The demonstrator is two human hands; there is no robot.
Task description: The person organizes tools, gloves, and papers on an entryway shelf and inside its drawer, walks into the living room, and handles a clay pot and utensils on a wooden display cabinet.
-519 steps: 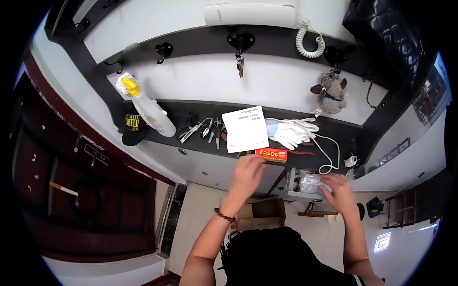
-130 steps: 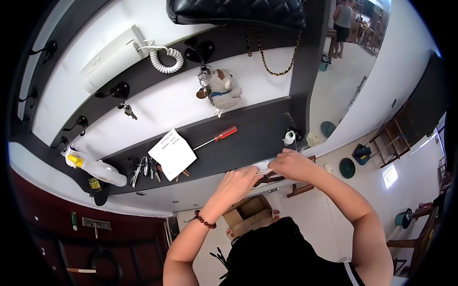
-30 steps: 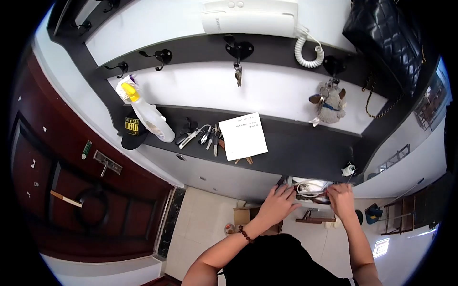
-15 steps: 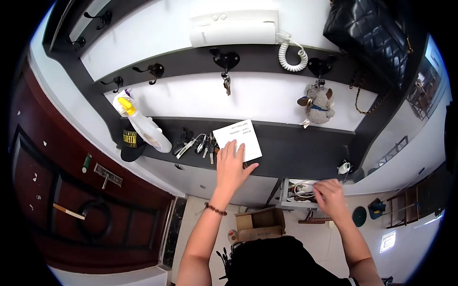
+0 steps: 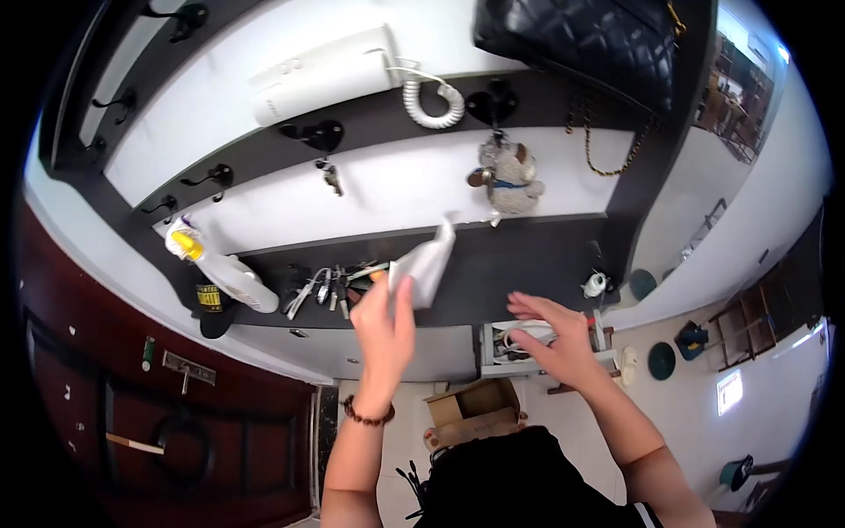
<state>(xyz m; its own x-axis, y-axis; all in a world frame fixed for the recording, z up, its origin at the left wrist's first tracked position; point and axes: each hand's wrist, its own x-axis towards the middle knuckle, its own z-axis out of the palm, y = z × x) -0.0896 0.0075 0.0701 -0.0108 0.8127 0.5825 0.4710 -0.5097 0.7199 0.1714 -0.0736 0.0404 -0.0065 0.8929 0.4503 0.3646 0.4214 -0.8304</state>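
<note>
My left hand (image 5: 385,330) grips a white printed paper (image 5: 426,268) between thumb and fingers. The paper is tilted up off the dark shelf (image 5: 519,264) and blurred by motion, so its print is unreadable. Just left of it lie several keys (image 5: 341,299) and small items on the shelf. My right hand (image 5: 556,339) is open, thumb and fingers apart, holding nothing. It hovers over the pulled-out drawer (image 5: 487,349), where a white cable (image 5: 528,334) and small items partly show; the hand hides the rest.
A spray bottle (image 5: 233,277) and black cap (image 5: 211,308) stand at the shelf's left end. Above hang keys (image 5: 329,179), a plush toy (image 5: 510,180), an intercom handset (image 5: 326,75) and a black quilted bag (image 5: 585,44). Below sits a cardboard box (image 5: 471,412).
My left hand has lifted the paper from lying flat on the shelf and tilted it. My right hand has opened and moved over the drawer, which is further out. The view has shifted right.
</note>
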